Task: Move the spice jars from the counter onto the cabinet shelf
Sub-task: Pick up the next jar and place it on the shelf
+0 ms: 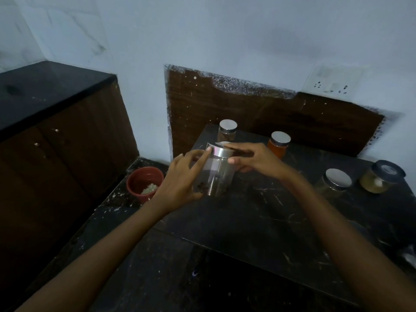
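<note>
Between both my hands is a clear glass jar (218,176) with a steel lid and a few dark spices at its bottom, above the dark counter (258,212). My left hand (182,179) grips its left side, forefinger on the lid rim. My right hand (254,159) holds the lid and upper right side. Behind it stands a tall jar with brown contents (227,131). An orange-filled jar (279,144) stands to the right. Further right are a low steel-lidded jar (335,182) and a dark-lidded jar of yellowish powder (380,177).
A red pot (145,183) with pale contents sits on the lower ledge left of the counter. A black-topped brown cabinet (56,122) rises at the left. Brown backing board (258,109) and a wall socket (331,83) are behind the jars.
</note>
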A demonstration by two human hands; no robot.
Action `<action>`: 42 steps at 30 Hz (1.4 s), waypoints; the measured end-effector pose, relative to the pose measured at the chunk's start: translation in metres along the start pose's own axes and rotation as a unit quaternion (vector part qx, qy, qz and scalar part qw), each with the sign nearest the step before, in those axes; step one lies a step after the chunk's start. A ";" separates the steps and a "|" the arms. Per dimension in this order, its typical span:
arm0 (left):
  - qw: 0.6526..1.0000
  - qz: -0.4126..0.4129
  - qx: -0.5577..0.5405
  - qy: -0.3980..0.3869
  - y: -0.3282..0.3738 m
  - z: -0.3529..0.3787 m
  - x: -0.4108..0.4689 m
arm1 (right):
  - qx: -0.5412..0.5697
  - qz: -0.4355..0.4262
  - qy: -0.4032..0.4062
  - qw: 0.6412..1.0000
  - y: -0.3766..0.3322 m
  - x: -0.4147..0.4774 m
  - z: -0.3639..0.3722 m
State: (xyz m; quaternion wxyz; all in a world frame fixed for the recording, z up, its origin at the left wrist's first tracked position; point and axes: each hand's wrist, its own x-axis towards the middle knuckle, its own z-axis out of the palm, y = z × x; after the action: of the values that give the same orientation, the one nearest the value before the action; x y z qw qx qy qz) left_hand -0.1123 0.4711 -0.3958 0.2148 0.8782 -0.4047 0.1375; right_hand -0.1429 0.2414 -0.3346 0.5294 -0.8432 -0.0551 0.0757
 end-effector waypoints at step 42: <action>0.938 0.048 -0.342 -0.024 0.084 -0.080 0.034 | -0.067 -0.104 0.012 0.992 -0.080 -0.117 -0.030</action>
State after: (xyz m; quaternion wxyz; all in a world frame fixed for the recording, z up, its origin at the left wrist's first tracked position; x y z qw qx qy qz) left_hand -0.1607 0.4390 -0.2892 0.4858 0.7340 -0.4742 -0.0202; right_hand -0.2529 0.2293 -0.2413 0.4770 -0.8674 -0.1413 0.0062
